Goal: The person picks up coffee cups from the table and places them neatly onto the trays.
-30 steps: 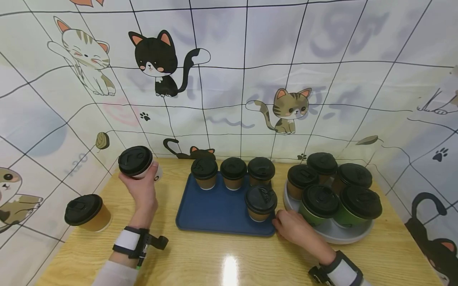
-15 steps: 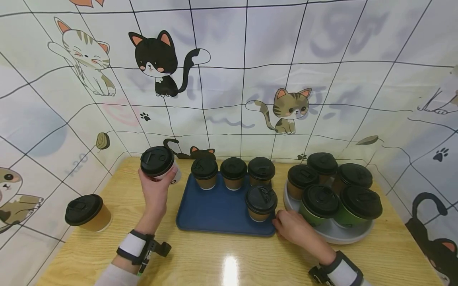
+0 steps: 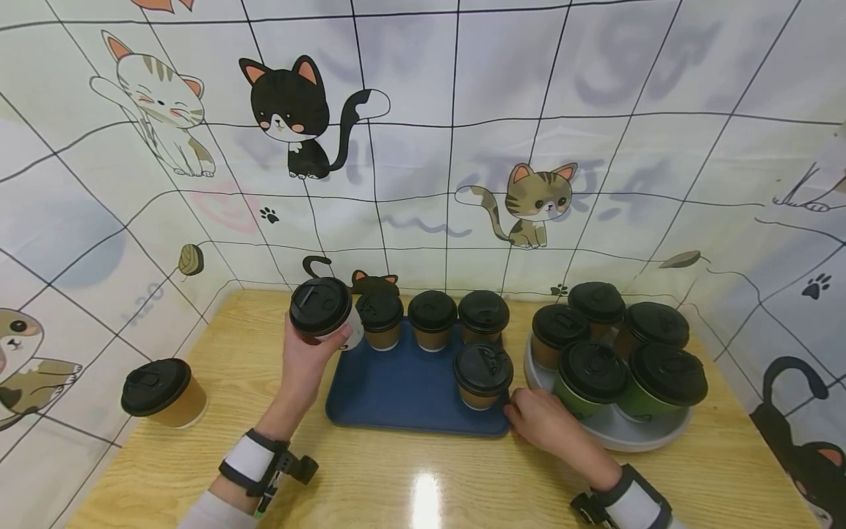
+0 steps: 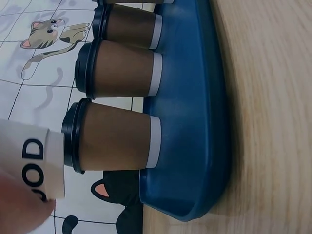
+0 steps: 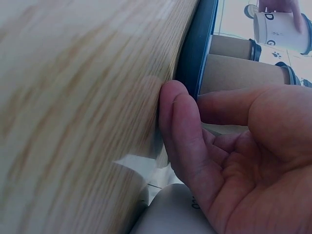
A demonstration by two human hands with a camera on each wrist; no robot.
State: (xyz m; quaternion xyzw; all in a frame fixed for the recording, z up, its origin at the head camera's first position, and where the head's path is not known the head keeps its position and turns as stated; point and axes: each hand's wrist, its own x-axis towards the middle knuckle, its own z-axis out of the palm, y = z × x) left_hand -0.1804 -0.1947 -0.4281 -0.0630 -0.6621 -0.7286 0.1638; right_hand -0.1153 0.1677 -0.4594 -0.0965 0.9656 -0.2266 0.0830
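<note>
My left hand (image 3: 307, 360) grips a white paper cup (image 3: 355, 330) with a black lid, raised over the left back corner of the blue tray (image 3: 396, 393). Dark lettering shows on this cup in the left wrist view, beside the thumb (image 4: 24, 209). On the tray, three brown lidded cups (image 3: 432, 336) line the back, and another brown cup (image 3: 479, 397) stands near the right edge. My right hand (image 3: 542, 420) pinches the tray's right front rim, its fingertips (image 5: 173, 95) on the outer side and its thumb (image 5: 226, 106) over the inner side.
Several lidded cups, brown and green (image 3: 581, 397), crowd a round grey plate (image 3: 651, 443) right of the tray, close to my right hand. A larger brown cup (image 3: 181, 404) with a black lid stands alone at the left. A cat-patterned cloth (image 3: 410, 162) hangs behind the wooden table (image 3: 370, 477).
My left hand has carried the white cup rightward, from left of the tray to its left back corner. The right hand and the tray have stayed still.
</note>
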